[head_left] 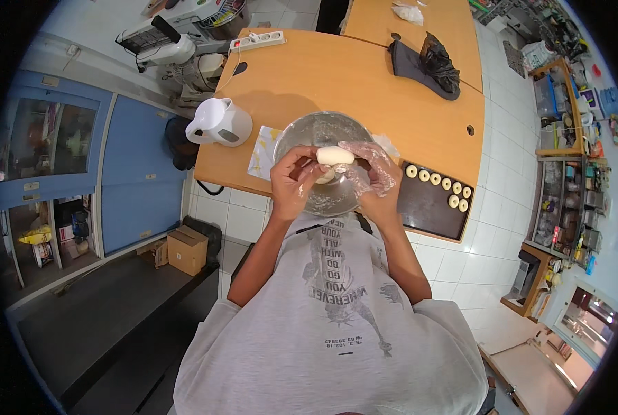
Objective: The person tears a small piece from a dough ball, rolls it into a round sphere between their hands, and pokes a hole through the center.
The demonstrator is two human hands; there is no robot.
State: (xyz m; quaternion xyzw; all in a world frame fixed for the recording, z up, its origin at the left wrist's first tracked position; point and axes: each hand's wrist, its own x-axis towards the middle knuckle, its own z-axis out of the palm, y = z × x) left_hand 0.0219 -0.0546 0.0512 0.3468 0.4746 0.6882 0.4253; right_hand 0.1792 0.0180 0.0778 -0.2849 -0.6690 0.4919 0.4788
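Gripping a smooth dough lump (336, 155) over the metal bowl (300, 133), the left hand (293, 183) and right hand (376, 176) have this piece apparently not yet ring-shaped; eight dough rings (435, 176) already lie on the dark tray (426, 211), how much dough remains unclear

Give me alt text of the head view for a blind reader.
A person's hands hold a rounded white dough lump above a round silver metal bowl at a light brown wooden table. A dark rectangular tray of small pale dough rings sits at right, a white plastic pitcher at left.
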